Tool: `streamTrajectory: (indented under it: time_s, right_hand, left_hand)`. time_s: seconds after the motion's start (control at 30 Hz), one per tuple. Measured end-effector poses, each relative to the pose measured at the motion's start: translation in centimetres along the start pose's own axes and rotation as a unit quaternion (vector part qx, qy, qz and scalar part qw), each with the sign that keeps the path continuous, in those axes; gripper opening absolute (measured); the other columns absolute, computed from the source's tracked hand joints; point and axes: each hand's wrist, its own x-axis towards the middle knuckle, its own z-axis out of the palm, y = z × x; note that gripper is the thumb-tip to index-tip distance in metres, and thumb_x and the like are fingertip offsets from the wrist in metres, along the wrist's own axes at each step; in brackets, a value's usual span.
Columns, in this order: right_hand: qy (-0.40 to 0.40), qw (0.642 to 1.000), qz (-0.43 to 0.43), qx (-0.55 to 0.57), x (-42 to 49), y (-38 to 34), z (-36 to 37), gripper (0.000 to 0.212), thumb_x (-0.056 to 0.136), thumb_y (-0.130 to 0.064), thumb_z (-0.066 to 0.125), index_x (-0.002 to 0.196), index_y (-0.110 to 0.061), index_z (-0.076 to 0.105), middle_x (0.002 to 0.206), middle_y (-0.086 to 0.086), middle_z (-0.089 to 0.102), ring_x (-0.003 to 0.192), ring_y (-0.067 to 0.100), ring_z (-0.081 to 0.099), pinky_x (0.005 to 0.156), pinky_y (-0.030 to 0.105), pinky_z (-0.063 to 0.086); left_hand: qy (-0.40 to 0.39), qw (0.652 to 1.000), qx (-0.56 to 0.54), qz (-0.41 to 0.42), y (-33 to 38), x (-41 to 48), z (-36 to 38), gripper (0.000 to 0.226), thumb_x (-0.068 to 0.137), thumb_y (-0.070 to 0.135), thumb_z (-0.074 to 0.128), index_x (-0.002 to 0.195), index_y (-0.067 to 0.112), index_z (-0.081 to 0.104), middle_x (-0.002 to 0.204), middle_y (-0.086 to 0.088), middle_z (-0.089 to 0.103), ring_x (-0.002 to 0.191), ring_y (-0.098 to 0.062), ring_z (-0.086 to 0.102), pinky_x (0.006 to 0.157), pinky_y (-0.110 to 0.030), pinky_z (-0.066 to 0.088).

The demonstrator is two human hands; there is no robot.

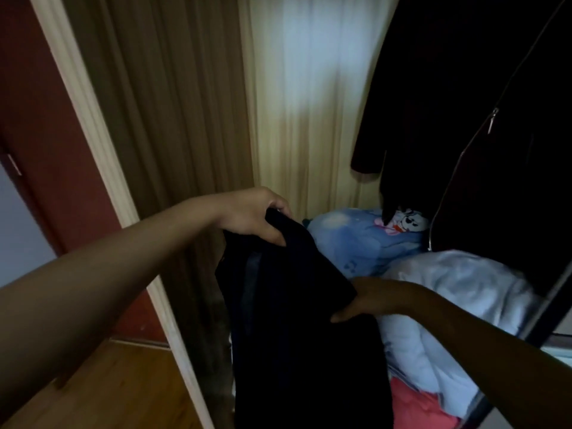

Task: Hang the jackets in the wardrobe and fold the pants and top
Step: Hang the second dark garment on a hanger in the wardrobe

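A dark navy garment (294, 320) hangs in front of me inside the open wardrobe. My left hand (253, 216) grips its top edge, fingers curled round the cloth. My right hand (368, 300) pinches the garment's right side lower down, thumb under the fabric. At the upper right a black jacket (483, 125) with a silver zip hangs in the wardrobe. What kind of garment I hold cannot be told.
Bedding fills the wardrobe floor: a blue cartoon-print pillow (365, 239), a pale blue quilt (458, 308) and something red (418, 410) below. The wardrobe's cream frame (102, 144) runs down the left, with a red door and wooden floor (117, 394) beyond.
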Motion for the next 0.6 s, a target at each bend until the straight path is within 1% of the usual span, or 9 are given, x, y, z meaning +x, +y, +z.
streamTrajectory:
  time_s: [0.03, 0.1, 0.17, 0.23, 0.33, 0.37, 0.43, 0.53, 0.6]
  right_hand:
    - [0.061, 0.997, -0.018, -0.036, 0.0, 0.0, -1.1, 0.031, 0.07, -0.058, 0.085, 0.089, -0.042, 0.067, 0.083, -0.028, 0.071, 0.085, -0.006, 0.065, 0.085, 0.024, 0.049]
    - [0.187, 0.977, -0.051, -0.084, 0.0, -0.2, -3.3, 0.046, 0.065, -0.073, 0.081, 0.086, -0.033, 0.071, 0.08, -0.017, 0.073, 0.074, -0.002, 0.065, 0.071, 0.021, 0.048]
    - [0.247, 0.963, -0.069, -0.089, -1.0, -2.1, -6.4, 0.042, 0.072, -0.057, 0.085, 0.099, -0.026, 0.075, 0.088, -0.013, 0.075, 0.076, -0.003, 0.068, 0.069, 0.015, 0.05]
    - [0.274, 0.955, -0.074, -0.087, -2.3, -4.2, -9.6, 0.038, 0.073, -0.046, 0.088, 0.103, -0.027, 0.075, 0.089, -0.014, 0.075, 0.078, -0.003, 0.069, 0.073, 0.018, 0.055]
    - [0.262, 0.958, -0.047, -0.109, -3.9, -5.7, -12.7, 0.033, 0.074, -0.034, 0.089, 0.102, -0.024, 0.076, 0.088, -0.004, 0.077, 0.078, 0.008, 0.072, 0.068, 0.027, 0.059]
    - [0.249, 0.963, -0.043, -0.092, -4.1, -5.7, -12.8, 0.028, 0.076, -0.029, 0.088, 0.1, -0.022, 0.076, 0.085, 0.0, 0.077, 0.078, 0.013, 0.074, 0.063, 0.026, 0.056]
    - [0.238, 0.97, -0.053, -0.025, -4.7, -5.5, -12.2, 0.021, 0.078, -0.02, 0.087, 0.096, -0.014, 0.077, 0.087, 0.008, 0.078, 0.083, 0.022, 0.075, 0.066, 0.028, 0.054]
    - [0.22, 0.961, -0.087, 0.143, -5.8, -5.4, -11.0, 0.022, 0.083, -0.008, 0.08, 0.103, -0.005, 0.075, 0.091, 0.012, 0.078, 0.083, 0.022, 0.075, 0.068, 0.025, 0.057]
    - [0.238, 0.949, -0.109, 0.176, -6.4, -5.4, -11.5, 0.015, 0.082, -0.008, 0.079, 0.095, -0.005, 0.072, 0.08, 0.004, 0.076, 0.073, 0.017, 0.073, 0.06, 0.021, 0.053]
  left_hand:
    - [0.007, 1.0, 0.011, -0.012, -0.4, -0.5, -0.5, 0.044, 0.075, 0.042, 0.087, 0.114, 0.036, 0.067, 0.104, 0.016, 0.071, 0.096, -0.004, 0.067, 0.088, -0.029, 0.057]
    - [0.012, 1.0, 0.01, -0.027, -1.0, -1.5, -1.5, 0.051, 0.07, 0.046, 0.088, 0.114, 0.037, 0.065, 0.105, 0.016, 0.07, 0.097, -0.003, 0.066, 0.084, -0.024, 0.056]
    - [0.006, 0.999, -0.006, -0.031, -1.2, -2.2, -2.4, 0.052, 0.069, 0.046, 0.089, 0.113, 0.037, 0.063, 0.105, 0.017, 0.07, 0.097, -0.001, 0.067, 0.08, -0.021, 0.055]
    - [0.017, 0.999, -0.021, -0.027, -1.2, -2.5, -3.3, 0.046, 0.07, 0.047, 0.085, 0.109, 0.038, 0.062, 0.102, 0.018, 0.07, 0.095, -0.001, 0.067, 0.075, -0.019, 0.052]
    - [0.068, 0.996, -0.058, -0.017, -0.9, -2.4, -4.8, 0.043, 0.072, 0.05, 0.08, 0.108, 0.032, 0.065, 0.1, 0.012, 0.074, 0.096, -0.008, 0.07, 0.078, -0.024, 0.053]
    - [0.077, 0.995, -0.068, -0.018, -0.9, -2.4, -5.3, 0.044, 0.073, 0.051, 0.078, 0.109, 0.029, 0.066, 0.101, 0.009, 0.074, 0.096, -0.01, 0.071, 0.08, -0.027, 0.055]
    - [0.084, 0.993, -0.087, -0.016, -1.0, -2.3, -5.7, 0.039, 0.077, 0.049, 0.077, 0.109, 0.027, 0.068, 0.1, 0.007, 0.076, 0.095, -0.012, 0.072, 0.078, -0.027, 0.055]
    - [0.088, 0.993, -0.082, -0.011, -1.4, -1.8, -5.8, 0.019, 0.088, 0.033, 0.076, 0.103, 0.024, 0.07, 0.091, 0.007, 0.075, 0.086, -0.011, 0.072, 0.069, -0.02, 0.052]
    - [0.107, 0.993, -0.047, -0.008, -1.5, -1.6, -6.1, 0.008, 0.093, 0.015, 0.07, 0.098, 0.022, 0.069, 0.082, 0.007, 0.072, 0.076, -0.009, 0.068, 0.063, -0.018, 0.05]
